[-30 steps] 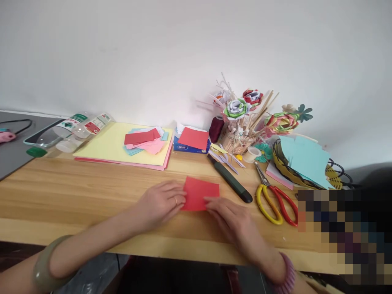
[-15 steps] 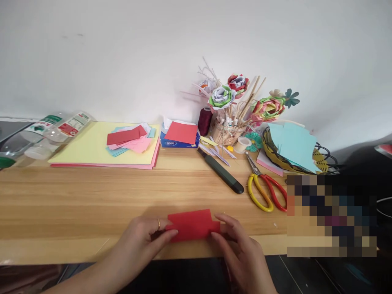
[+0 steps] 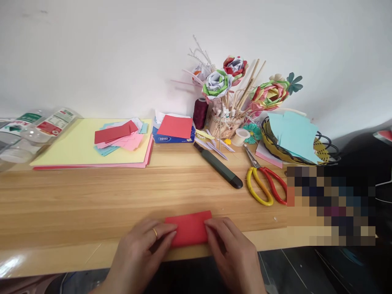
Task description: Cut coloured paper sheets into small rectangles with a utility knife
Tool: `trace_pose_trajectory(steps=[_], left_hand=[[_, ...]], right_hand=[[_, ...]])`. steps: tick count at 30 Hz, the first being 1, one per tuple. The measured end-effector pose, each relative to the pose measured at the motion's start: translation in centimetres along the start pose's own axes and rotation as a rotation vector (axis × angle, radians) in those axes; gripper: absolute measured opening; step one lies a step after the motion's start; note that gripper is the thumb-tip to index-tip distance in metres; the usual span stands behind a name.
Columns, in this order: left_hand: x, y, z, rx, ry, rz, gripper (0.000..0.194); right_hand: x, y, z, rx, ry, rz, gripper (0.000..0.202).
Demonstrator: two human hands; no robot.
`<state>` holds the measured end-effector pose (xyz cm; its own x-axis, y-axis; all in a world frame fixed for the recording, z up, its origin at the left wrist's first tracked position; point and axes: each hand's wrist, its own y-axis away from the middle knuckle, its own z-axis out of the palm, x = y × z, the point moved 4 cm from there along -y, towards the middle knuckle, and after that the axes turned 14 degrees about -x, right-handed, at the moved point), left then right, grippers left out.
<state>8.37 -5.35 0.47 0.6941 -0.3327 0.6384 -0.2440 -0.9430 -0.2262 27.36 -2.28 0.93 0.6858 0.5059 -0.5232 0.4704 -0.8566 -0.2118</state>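
Observation:
A folded piece of red paper (image 3: pixel 191 229) lies between my hands near the front edge of the wooden table (image 3: pixel 92 204). My left hand (image 3: pixel 143 245), with a ring on one finger, pinches the paper's left end between thumb and fingertips. At the right end, my right hand (image 3: pixel 231 249) has its thumb and fingers closed on the paper. The undersides of the paper and some fingertips are hidden.
A grey-green cutter (image 3: pixel 219 165) and scissors with yellow and red handles (image 3: pixel 260 179) lie beyond my hands. Coloured paper sheets (image 3: pixel 70 143), a blue box (image 3: pixel 174 139), paper flowers (image 3: pixel 217 83), a basket (image 3: pixel 271 145) and bottles (image 3: pixel 55 124) stand along the wall.
The notched layers at the paper's ends now look flush. My right fingers have closed on its right end, and my left fingers have moved onto its top. The view has shifted slightly.

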Motion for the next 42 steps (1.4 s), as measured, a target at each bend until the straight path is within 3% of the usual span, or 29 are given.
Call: trace_pose_trajectory(steps=[9, 19, 31, 38, 42], left_hand=[[0.9, -0.6, -0.1, 0.011, -0.063, 0.074, 0.010], [0.5, -0.5, -0.4, 0.078, -0.230, 0.116, 0.015], [0.3, 0.5, 0.4, -0.042, -0.502, 0.259, 0.024], [0.0, 0.3, 0.3, -0.070, -0.476, 0.268, 0.024], [0.8, -0.2, 0.0, 0.005, -0.390, 0.247, 0.020]], right_hand=[[-0.1, 0.7, 0.4, -0.008, 0.089, 0.002, 0.023], [-0.3, 1.1, 1.1, 0.081, 0.082, 0.090, 0.027], [-0.4, 0.7, 0.8, 0.011, 0.261, 0.007, 0.030], [-0.6, 0.7, 1.0, 0.008, 0.256, 0.061, 0.032], [-0.8, 0.8, 1.2, 0.017, 0.242, 0.093, 0.033]])
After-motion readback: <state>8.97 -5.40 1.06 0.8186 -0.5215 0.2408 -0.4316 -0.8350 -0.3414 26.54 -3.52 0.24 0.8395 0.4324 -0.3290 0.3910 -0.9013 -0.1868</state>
